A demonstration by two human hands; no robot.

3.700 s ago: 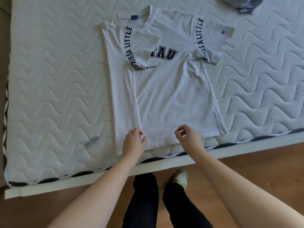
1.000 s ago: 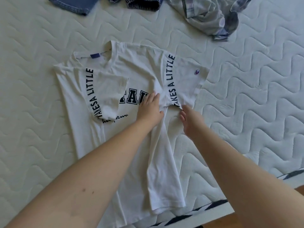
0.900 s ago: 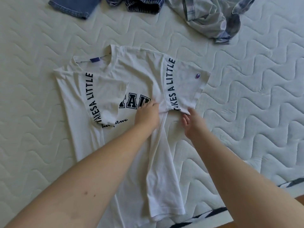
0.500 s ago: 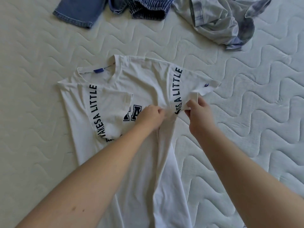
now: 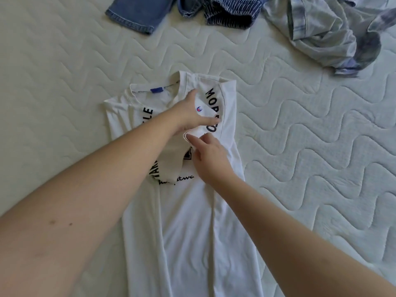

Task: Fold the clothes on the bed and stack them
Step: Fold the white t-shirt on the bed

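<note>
White T-shirt lying flat on the quilted mattress, collar away from me, both side panels turned inward. I lay my left hand on the folded-in sleeve, fingers straight and spread, pressing it down. My right hand touches the sleeve's lower hem with extended fingertips, gripping nothing. I judge the fabric light, limp and prone to creasing or springing back; it gives no stiffness to push against, so I would take it at hems, seams or corners, pinching both layers, and lift little. Unfolded jeans, a striped garment and a pale crumpled shirt lie well apart at the far side.
</note>
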